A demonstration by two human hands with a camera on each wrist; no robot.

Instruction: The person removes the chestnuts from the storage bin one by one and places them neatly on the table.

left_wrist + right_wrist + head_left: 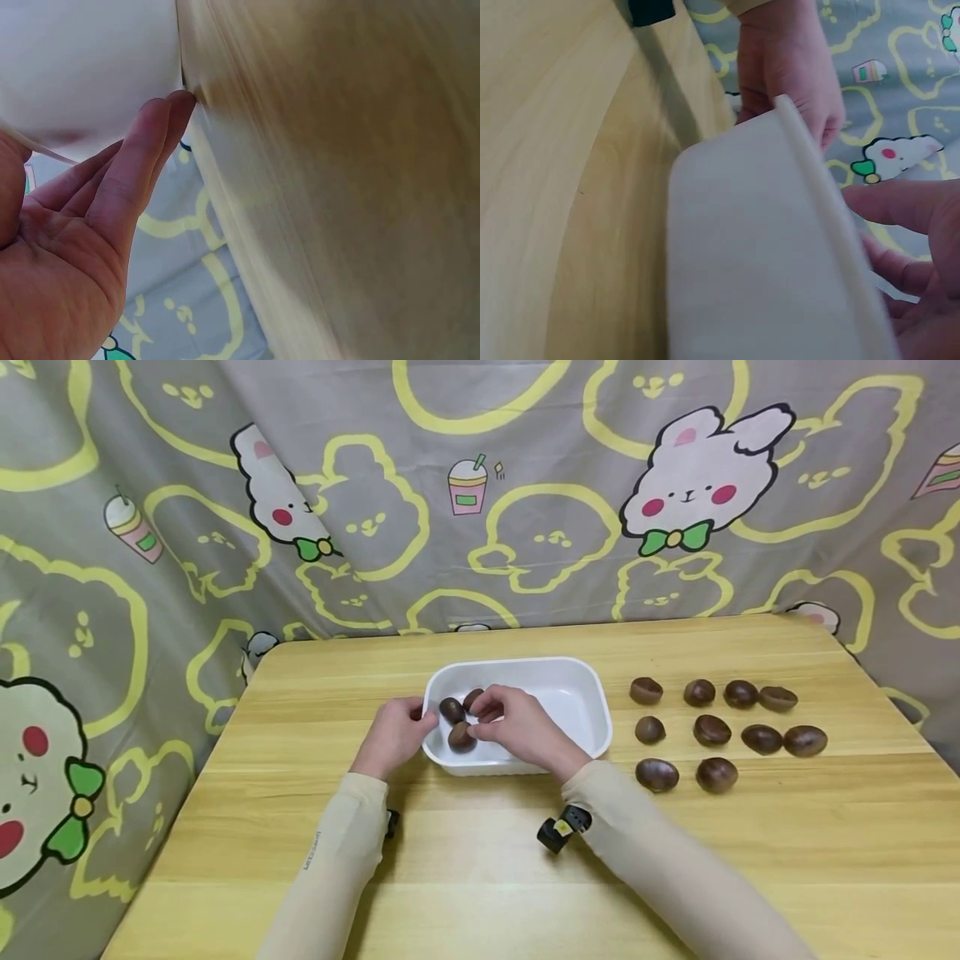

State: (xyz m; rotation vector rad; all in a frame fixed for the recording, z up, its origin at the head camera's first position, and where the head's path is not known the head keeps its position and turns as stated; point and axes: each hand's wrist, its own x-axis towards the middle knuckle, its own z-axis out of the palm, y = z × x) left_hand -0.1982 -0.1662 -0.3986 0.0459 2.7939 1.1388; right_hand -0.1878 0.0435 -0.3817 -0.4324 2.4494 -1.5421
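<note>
A white rectangular dish (558, 672) stands on the table with several brown chestnuts (452, 710) grouped at its left end. At that end my left hand (393, 735) holds the wall, thumb near the rim; in the left wrist view its fingers lie extended along the outside of the dish (82, 67). My right hand (517, 727) reaches over the front rim, thumb and fingers parted just beside the chestnuts. In the right wrist view the dish wall (742, 255) partly hides the fingertips of the right hand (922, 262); no chestnut shows there.
To the right of the dish, more chestnuts (712, 730) lie in loose rows on the wooden table (465, 868). A patterned curtain (525, 552) hangs behind the table and along its left side. Dark wrist cameras (557, 833) are strapped over the sleeves.
</note>
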